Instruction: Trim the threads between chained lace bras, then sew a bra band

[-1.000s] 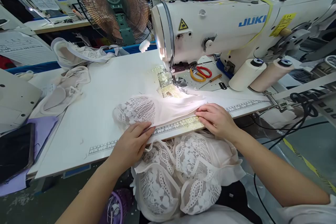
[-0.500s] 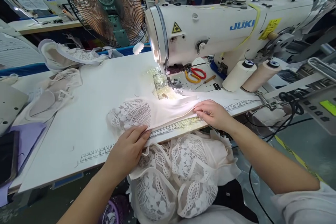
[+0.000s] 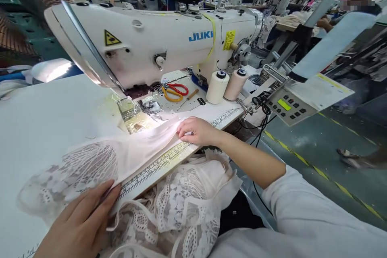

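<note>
A pale bra (image 3: 133, 157) with a lace cup lies stretched along the table's front edge, below the sewing machine's needle area. My right hand (image 3: 198, 131) pinches the right end of its smooth band, thumb against fingers. At the cup's lower edge, my left hand (image 3: 81, 217) has its fingertips closed on the fabric; its thumb is mostly hidden. Under the band runs a printed ruler strip (image 3: 160, 164) on the table. Several more lace bras (image 3: 187, 193) are heaped on my lap, just below the table edge.
The JUKI sewing machine (image 3: 145, 40) stands right behind the bra. Red and yellow scissors (image 3: 175, 91), a wooden-handled awl (image 3: 192, 94) and two thread cones (image 3: 217, 87) lie or stand beside it. A control panel (image 3: 287, 107) juts out at right; a person's arm (image 3: 325, 23) shows beyond.
The camera view has swung to the right, so the machine and bra appear further left and the control panel shows fully. Both hands keep their places on the bra.
</note>
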Motion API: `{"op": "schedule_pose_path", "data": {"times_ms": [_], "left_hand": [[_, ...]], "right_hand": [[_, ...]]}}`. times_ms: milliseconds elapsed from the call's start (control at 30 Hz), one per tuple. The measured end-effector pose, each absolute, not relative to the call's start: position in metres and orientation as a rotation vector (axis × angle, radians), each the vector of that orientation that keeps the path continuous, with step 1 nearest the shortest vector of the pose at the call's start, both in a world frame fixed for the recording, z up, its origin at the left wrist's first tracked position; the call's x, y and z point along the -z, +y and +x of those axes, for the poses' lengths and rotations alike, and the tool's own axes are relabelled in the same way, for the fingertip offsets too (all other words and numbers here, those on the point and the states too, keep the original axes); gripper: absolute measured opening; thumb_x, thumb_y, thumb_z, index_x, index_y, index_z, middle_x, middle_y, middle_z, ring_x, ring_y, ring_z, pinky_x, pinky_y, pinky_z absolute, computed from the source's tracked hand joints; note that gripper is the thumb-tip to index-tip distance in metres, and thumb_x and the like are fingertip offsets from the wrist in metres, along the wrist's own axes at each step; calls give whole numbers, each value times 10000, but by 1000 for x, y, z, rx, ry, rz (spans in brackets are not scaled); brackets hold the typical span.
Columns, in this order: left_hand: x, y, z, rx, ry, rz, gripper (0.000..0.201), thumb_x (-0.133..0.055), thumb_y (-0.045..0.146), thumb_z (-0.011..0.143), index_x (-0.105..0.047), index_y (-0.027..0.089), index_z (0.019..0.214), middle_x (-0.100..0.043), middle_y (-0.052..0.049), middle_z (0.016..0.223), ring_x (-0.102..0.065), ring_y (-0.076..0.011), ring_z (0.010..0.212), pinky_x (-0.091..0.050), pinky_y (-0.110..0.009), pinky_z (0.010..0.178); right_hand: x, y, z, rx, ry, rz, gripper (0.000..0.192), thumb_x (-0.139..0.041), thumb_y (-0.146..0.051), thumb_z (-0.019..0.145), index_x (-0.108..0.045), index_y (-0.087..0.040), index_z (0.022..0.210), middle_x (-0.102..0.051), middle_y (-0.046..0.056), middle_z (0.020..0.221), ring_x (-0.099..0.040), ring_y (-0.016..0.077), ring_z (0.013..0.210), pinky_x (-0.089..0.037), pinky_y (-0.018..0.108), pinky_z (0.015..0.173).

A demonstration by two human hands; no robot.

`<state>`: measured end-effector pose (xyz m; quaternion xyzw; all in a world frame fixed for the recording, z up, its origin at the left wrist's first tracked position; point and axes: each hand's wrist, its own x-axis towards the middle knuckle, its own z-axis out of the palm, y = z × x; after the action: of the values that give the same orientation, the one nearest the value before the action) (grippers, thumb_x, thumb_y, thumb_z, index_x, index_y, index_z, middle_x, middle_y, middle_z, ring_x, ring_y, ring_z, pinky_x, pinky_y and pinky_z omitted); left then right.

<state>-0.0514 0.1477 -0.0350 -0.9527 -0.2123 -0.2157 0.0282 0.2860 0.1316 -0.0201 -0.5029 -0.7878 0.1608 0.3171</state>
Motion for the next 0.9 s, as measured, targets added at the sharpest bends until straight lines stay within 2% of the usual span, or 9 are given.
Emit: {"op": "schedule_pose_path", "data": {"times_ms": [167, 633, 700, 767, 833, 900], "left_hand": [[29, 142, -51, 464, -720, -2913, 725, -379, 81, 797, -85, 366, 1394, -519, -120, 1120, -544, -320, 937, -445, -468, 737], [24, 140, -52, 315, -756, -2918, 707, -354, 90, 821, -38, 347, 1399, -494, -129, 1159, -524, -319, 972, -437, -470, 784], [24, 138, -53, 321, -764, -2912, 664, -354, 109, 829, -96, 333, 1398, -502, -120, 1171, -525, -309, 984, -441, -454, 793], [23, 136, -52, 333, -784, -2901, 566, -354, 121, 835, -247, 285, 1367, -517, -116, 1177, -526, -296, 995, -447, -435, 804], [20, 134, -50, 352, -801, -2886, 442, -344, 120, 838, -419, 224, 1260, -541, -115, 1163, -530, -279, 1002, -461, -412, 809], [15, 132, -47, 345, -800, -2873, 369, -333, 112, 833, -529, 183, 1137, -575, -118, 1124, -545, -265, 989, -484, -388, 790]], "right_hand": [[20, 131, 288, -458, -2076, -1317, 138, -624, -54, 688, -606, -176, 626, -676, 20, 885, -595, 153, 889, -380, 298, 865], [20, 126, 286, -467, -2030, -1338, 125, -612, -66, 693, -598, -174, 631, -667, 33, 887, -589, 162, 904, -382, 316, 864], [21, 126, 286, -466, -2031, -1330, 120, -608, -71, 696, -600, -172, 631, -667, 39, 880, -591, 165, 907, -383, 320, 866], [22, 125, 285, -467, -2031, -1317, 117, -602, -82, 702, -599, -173, 629, -666, 41, 870, -593, 166, 904, -386, 321, 864], [24, 124, 285, -469, -2029, -1305, 113, -594, -97, 711, -598, -176, 631, -665, 43, 865, -593, 171, 899, -395, 328, 854], [25, 123, 285, -472, -2024, -1291, 100, -584, -120, 720, -598, -178, 640, -663, 54, 876, -591, 189, 898, -401, 354, 846]]}}
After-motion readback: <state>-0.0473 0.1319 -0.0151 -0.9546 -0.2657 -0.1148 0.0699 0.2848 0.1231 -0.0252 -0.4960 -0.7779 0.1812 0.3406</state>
